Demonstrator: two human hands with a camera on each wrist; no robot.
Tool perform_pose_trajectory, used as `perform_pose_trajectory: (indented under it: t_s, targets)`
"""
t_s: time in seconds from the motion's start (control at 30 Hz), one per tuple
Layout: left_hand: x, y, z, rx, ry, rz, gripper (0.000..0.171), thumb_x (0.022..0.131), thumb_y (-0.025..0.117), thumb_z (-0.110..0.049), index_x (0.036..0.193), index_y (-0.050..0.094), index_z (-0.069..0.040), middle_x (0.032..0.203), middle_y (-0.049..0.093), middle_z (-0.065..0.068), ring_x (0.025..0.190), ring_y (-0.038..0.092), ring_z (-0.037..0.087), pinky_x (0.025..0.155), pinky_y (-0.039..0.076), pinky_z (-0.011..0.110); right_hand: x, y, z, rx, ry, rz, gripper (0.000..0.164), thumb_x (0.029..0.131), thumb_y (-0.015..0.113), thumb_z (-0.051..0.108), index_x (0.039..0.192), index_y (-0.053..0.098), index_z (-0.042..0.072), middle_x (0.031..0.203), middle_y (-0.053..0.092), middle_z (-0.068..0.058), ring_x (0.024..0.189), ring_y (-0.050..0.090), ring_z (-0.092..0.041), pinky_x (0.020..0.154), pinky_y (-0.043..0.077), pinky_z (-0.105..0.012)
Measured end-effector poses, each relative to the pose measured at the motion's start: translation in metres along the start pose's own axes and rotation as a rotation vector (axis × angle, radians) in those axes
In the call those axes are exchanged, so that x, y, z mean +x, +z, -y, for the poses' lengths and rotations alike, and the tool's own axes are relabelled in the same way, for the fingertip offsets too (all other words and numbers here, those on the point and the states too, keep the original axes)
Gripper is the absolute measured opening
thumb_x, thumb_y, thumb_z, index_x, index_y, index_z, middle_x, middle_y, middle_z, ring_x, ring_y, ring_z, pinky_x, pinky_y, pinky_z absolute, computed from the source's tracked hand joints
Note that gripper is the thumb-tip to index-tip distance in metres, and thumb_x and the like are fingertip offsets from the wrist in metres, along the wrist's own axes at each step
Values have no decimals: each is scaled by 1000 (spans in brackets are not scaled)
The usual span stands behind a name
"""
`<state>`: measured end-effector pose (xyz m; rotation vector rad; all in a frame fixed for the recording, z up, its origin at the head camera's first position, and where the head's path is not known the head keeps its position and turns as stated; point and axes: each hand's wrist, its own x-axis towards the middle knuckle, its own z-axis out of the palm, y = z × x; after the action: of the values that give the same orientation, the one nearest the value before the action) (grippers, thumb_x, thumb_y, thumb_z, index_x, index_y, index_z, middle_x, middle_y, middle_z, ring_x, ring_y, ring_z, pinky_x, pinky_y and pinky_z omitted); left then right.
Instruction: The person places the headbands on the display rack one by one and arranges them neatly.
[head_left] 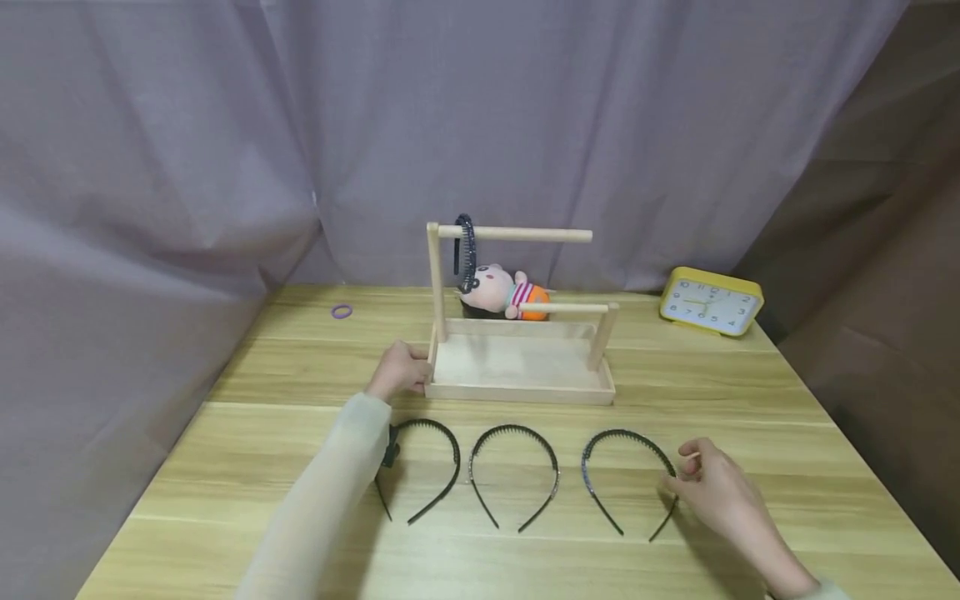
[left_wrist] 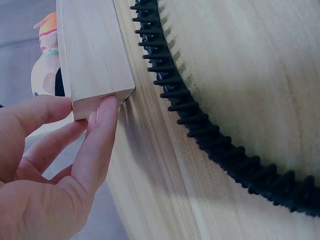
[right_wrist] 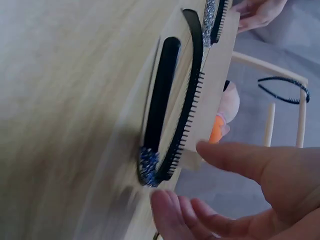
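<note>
So the left grip [head_left: 402, 369] has thumb and fingers pinching the left end of a wooden rack [head_left: 517, 392], while the right grip [head_left: 723, 500] is loose with nothing in it, fingertips right by the rightmost headband [head_left: 628, 433]. Can't tell if they touch.

Biggest to smallest: tabletop [head_left: 750, 400], then the rack, sitting toward the far edge. Yellow clock [head_left: 711, 302] in the far right corner, doll [head_left: 517, 292] lying behind the rack by the far edge. Hanging headband [head_left: 467, 250] on the top rod [head_left: 536, 234]; rightmost, middle headband [head_left: 513, 429] and left headband [head_left: 456, 454] lie in a row on the near-edge side of the rack. Purple ring [head_left: 342, 317] by the far left corner.

Risks imo: a sideways nudge from those right fingers could skid that springy band into its neighbour. A hard tug on the left could twist the rack and set the hung one swinging.
</note>
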<state>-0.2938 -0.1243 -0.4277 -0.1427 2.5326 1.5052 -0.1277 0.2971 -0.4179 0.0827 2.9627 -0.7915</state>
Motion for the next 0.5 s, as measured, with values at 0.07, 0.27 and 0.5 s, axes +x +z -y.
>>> perform_pose_trajectory:
  t_s: [0.07,0.27,0.5]
  targets:
    - [-1,0,-1,-6,0,-2,40,84,58,3,123,62,8,110,68,28,70,69,20,64,64,28,1,0,-3,-8,33,49,61,86,71,37,121,48,-7,96,65,-11,77,61,-20,59,48,-30]
    - [-1,-2,-2,5,-13,-9,41,84,59,4,124,62,7,113,67,28,72,69,22,66,64,28,9,3,-9,22,63,154,59,87,71,32,118,45,-11,91,61,-9,73,58,-16,59,47,-29]
    - [-1,0,-2,8,-39,2,44,82,61,4,127,60,6,118,65,28,73,70,22,65,64,26,14,4,-12,121,74,211,55,85,69,13,121,43,-19,85,55,-9,71,61,-15,61,56,-30]
